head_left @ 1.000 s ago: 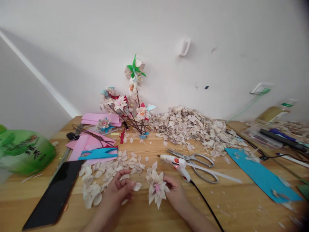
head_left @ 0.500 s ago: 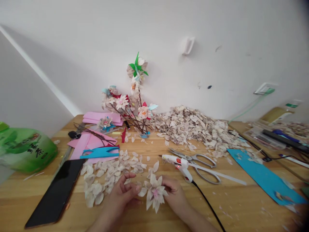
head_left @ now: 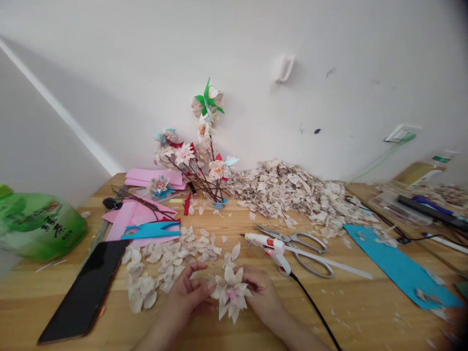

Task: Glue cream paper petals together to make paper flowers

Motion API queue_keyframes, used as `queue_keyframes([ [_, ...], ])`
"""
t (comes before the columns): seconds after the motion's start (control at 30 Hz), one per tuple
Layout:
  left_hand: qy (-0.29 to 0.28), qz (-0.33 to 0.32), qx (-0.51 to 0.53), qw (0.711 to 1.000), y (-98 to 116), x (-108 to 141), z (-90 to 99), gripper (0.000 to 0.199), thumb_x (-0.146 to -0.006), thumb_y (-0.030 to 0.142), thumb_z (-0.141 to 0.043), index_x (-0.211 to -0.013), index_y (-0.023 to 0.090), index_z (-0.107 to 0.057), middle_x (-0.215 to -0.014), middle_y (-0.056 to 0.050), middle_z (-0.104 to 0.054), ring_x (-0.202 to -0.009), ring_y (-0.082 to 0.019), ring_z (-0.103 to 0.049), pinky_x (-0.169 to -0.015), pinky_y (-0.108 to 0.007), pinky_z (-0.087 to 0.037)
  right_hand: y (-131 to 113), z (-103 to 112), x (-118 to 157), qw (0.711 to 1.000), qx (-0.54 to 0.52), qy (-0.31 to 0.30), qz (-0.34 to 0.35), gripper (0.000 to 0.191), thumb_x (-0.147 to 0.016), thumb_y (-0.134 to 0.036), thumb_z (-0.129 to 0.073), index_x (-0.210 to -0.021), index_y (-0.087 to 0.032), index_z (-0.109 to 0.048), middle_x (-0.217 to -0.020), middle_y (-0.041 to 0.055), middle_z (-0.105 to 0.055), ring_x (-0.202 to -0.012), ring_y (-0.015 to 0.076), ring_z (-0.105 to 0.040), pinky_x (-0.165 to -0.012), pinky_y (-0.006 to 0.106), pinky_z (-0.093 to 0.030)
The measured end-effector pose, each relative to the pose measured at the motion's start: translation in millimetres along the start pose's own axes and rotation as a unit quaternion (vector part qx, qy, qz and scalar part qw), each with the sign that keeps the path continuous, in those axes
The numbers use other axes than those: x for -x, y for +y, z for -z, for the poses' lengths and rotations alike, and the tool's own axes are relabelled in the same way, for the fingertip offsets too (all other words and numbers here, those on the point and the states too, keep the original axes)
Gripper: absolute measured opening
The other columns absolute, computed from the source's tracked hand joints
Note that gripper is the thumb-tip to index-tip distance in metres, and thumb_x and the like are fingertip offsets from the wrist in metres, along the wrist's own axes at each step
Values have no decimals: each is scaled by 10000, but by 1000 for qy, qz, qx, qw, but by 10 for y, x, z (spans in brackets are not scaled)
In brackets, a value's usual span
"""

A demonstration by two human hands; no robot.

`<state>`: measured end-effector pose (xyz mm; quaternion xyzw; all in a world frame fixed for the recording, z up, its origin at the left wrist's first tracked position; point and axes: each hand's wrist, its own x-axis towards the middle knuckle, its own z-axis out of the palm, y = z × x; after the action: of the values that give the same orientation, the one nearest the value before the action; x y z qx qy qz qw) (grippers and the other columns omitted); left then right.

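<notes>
A pale, pointed-petal flower with a pink centre (head_left: 232, 294) is held up near the front middle of the table. My right hand (head_left: 259, 287) is closed on it from the right, its fingertips behind the petals. At the flower's left edge is my left hand (head_left: 192, 290), thumb and index finger pinched together by a petal; whether they grip that petal is hard to tell. Loose petals (head_left: 175, 253) spread beyond my left hand. A white glue gun (head_left: 268, 246) lies behind my right hand, its tip pointing left, beside grey-handled scissors (head_left: 310, 248).
A black phone (head_left: 86, 290) and a green bottle (head_left: 44, 226) are on the left. Pink sheets (head_left: 126, 219) and a vase of twig flowers (head_left: 218, 200) stand further back. A large petal heap (head_left: 288, 187) lines the wall. Blue paper (head_left: 398, 268) lies right; the gun's black cable (head_left: 316, 309) runs forward.
The flower has shifted slightly left, closer to my left fingertips, and is turned a little. My right fingers moved left with it. My left hand has barely moved.
</notes>
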<state>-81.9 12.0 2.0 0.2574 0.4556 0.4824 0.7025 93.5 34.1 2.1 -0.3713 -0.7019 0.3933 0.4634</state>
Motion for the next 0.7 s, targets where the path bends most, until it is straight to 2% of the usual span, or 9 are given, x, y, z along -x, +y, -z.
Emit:
queue_keyframes([
  [0.3, 4, 15, 18, 1000, 19, 15, -55, 513, -496, 325, -828, -868, 195, -500, -508, 26, -673, -449, -144, -623, -438, -232, -485, -5, 1, 6, 1000, 18, -4, 10, 217, -803, -298, -575, -641, -225, -699, -607, 15, -689, -558, 156, -626, -525, 223, -471],
  [0.5, 26, 31, 23, 999, 104, 49, -72, 410, -598, 352, -766, -906, 199, -542, -625, -2, -704, -540, -153, -647, -448, -234, -506, 26, 15, 16, 999, 43, 6, 27, 223, -815, -309, -569, -645, -221, -682, -657, 29, -704, -594, 163, -638, -564, 239, -484],
  [0.7, 33, 50, 25, 998, 155, 100, -104, 479, -599, 404, -750, -1001, 192, -600, -606, -18, -686, -605, -179, -647, -490, -259, -514, 65, 27, 24, 996, 69, 24, 54, 230, -841, -294, -543, -664, -231, -674, -698, 39, -714, -626, 167, -657, -587, 243, -506],
])
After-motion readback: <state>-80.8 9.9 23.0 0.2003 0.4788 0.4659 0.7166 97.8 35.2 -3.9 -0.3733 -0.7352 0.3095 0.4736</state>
